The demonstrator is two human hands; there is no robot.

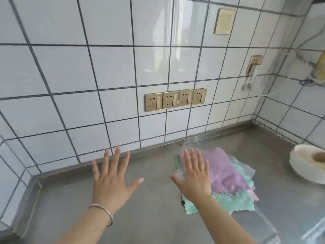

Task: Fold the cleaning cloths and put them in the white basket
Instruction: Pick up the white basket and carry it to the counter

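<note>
Both hands are spread flat with straight fingers, palms down, and hold nothing. The left hand [110,180] is over the bare steel bench [154,217], near the back edge, with a thin bangle [105,213] on the wrist. The right hand [195,175] is over the left part of the cloths [226,176]; if it touches them or only hovers, I cannot tell. The two hands are apart, side by side.

The cloths lie unfolded in a loose pile on the bench, right of the middle. A purple cloth is on top, with teal ones and a pale one under it, their zigzag edges showing at the sides.

At the right edge a white round thing [306,166] stands on the bench, partly cut off by the frame. Behind, the wall has white tiles [70,67] and a row of four gold sockets [175,99].
</note>
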